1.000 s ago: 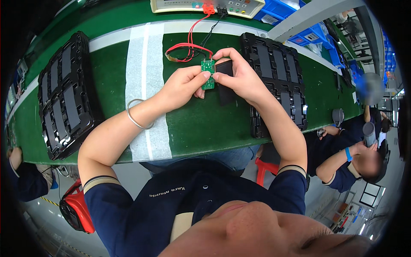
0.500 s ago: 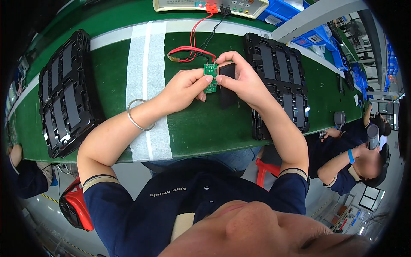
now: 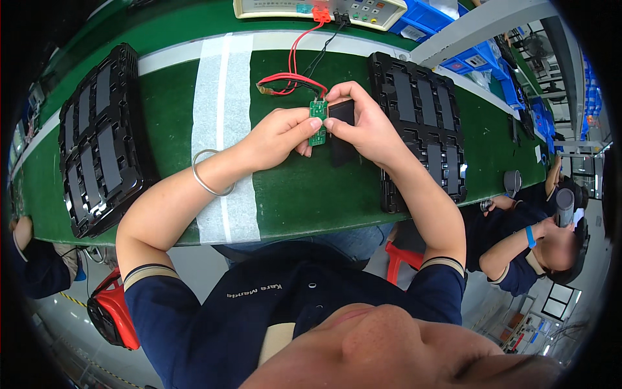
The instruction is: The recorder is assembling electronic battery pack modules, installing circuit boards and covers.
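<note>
A green circuit board (image 3: 317, 111) is held upright-long over the bench between both hands. My left hand (image 3: 282, 137) is closed on it from the left, with the thumb pressed on its face. At the board's right edge, my right hand (image 3: 367, 128) pinches with thumb and forefinger. A flat black rectangular piece (image 3: 342, 150) sits beside the board, partly covered by that hand, and its upper end lies between my right fingers. Red and black leads (image 3: 293, 78) join the board's top end and run to a bench test instrument (image 3: 369, 13). The fingers beneath the board are hidden.
Black trays (image 3: 87, 175) of flat grey pieces stand at the left; similar trays (image 3: 421, 154) stand close by my right forearm. A white strip (image 3: 222, 110) crosses the green bench. Blue bins (image 3: 476, 58) and a metal post lie far right. Co-workers sit at both sides.
The board and both hands have shifted very slightly toward me, and the leads have moved a little with them. The grip looks the same.
</note>
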Available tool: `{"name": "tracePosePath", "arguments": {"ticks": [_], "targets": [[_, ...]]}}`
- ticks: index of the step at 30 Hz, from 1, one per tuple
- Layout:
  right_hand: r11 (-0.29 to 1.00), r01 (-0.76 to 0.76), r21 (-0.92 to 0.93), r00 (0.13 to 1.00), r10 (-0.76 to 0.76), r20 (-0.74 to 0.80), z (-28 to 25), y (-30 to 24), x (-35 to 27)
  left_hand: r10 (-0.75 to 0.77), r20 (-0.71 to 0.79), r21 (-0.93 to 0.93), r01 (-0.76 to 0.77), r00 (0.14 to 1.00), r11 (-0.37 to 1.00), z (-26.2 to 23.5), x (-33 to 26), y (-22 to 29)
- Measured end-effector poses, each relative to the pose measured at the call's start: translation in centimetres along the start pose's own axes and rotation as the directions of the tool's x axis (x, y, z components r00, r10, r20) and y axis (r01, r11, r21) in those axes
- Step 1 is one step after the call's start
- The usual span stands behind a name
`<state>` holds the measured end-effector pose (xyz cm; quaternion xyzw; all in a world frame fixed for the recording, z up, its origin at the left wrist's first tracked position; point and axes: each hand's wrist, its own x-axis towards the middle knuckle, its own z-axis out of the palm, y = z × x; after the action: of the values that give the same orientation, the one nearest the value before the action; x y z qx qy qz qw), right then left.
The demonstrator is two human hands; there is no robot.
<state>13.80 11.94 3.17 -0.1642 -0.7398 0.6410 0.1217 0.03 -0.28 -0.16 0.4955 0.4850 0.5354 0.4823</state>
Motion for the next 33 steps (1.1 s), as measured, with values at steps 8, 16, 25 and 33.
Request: {"name": "tracePosePath", "arguments": {"ticks": [8,16,25,33], "targets": [[0.995,-0.014,0.104,0.999,0.009,0.044,0.4,0.4,0.4,-0.010,0.006,-0.072,0.011,1.000,0.997,-0.3,-0.5,-0.2],[0.994,0.014,0.109,0.999,-0.018,0.032,0.7,0.3,0.4,-0.001,0.010,-0.132,0.002,1.000,0.991,-0.5,-0.4,0.0],[0.981,-0.040,0.191,0.997,0.027,0.071,-1.4,-3.5,-2.1,-0.030,-0.123,0.170,0.051,0.992,0.984,0.4,-0.1,0.7],[0.982,0.175,-0.070,0.876,-0.188,-0.445,-7.7,-2.8,-8.3,0.038,-0.049,0.242,-0.025,0.998,0.970,0.5,-0.2,0.3]]}}
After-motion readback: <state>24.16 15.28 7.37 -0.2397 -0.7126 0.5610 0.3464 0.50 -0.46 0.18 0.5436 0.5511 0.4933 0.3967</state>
